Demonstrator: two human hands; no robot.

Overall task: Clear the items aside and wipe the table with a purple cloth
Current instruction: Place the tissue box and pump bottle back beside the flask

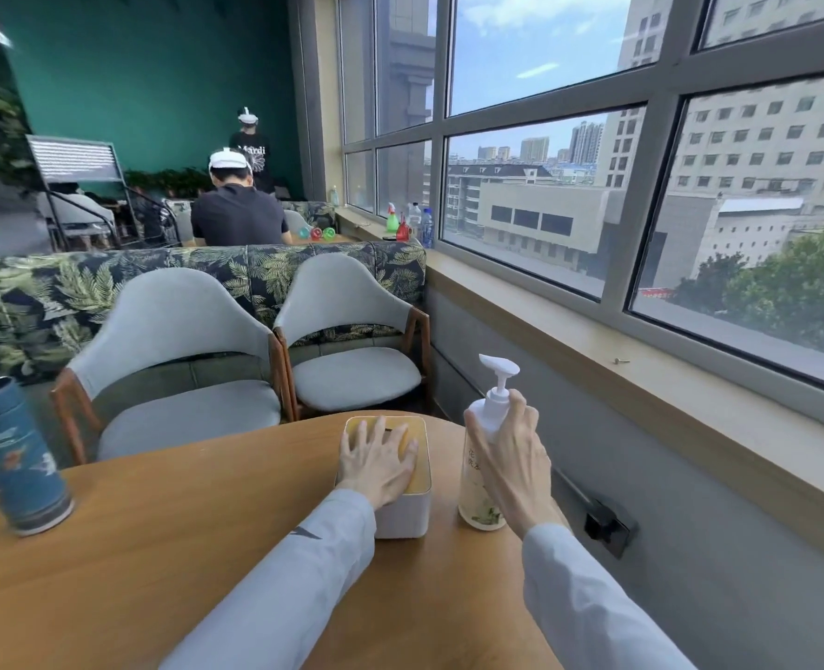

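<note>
I have my right hand (pixel 506 456) curled round the neck of the one pump bottle (pixel 485 456), which stands upright near the round wooden table's (pixel 159 548) window-side edge, nozzle pointing left. My left hand (pixel 376 464) lies flat, fingers spread, on the single tissue box (pixel 407 515) just beside it. One blue flask (pixel 11 456) stands far left, with two grey chairs (pixel 352 331) beyond.

3 items stand upright on the round wooden desk (pixel 183 548). A white tissue box (pixel 403 512) with a yellow wooden lid sits near the far edge, and just to its right stands a pump bottle (pixel 480 495) with a white pump head and pale green contents. A blue patterned tumbler (pixel 16 461) stands well apart at the desk's left edge.
</note>
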